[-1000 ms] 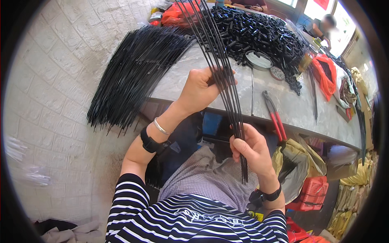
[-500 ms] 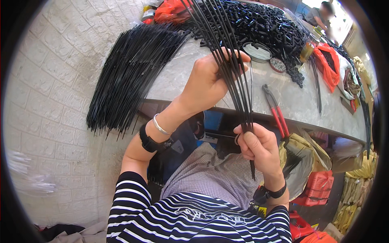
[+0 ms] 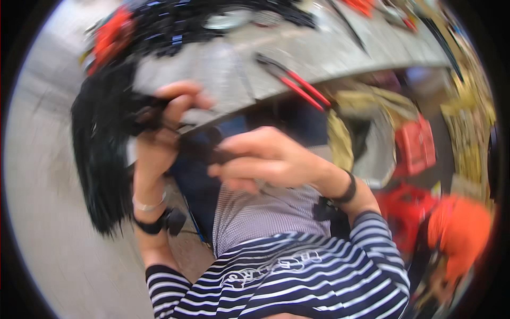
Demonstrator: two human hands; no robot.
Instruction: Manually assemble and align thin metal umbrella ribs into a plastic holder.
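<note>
Motion blurs both hands. My left hand [image 3: 172, 113] is closed round a small bunch of thin black rods [image 3: 146, 114], beside a large pile of similar rods [image 3: 101, 154] that hangs over the table's left edge. Lower and to the right, my right hand [image 3: 268, 159] has its fingers closed on the dark near end of the bunch, above my lap. How many rods they hold is too smeared to count. On the table [image 3: 340, 64], near its front edge, lie pliers with red handles [image 3: 300, 87], touched by neither hand.
Small black parts [image 3: 175, 26] are heaped at the back, with a round dish [image 3: 228, 19] at their near side. An orange-red bag [image 3: 111, 37] stands at the far left. Right of my legs are an open sack [image 3: 382, 143], a red case [image 3: 417, 146] and an orange bag [image 3: 462, 228].
My view has swung right and down. Both hands have moved left with the rods, which have tilted from nearly upright toward level. My left hand has come to the big rod pile.
</note>
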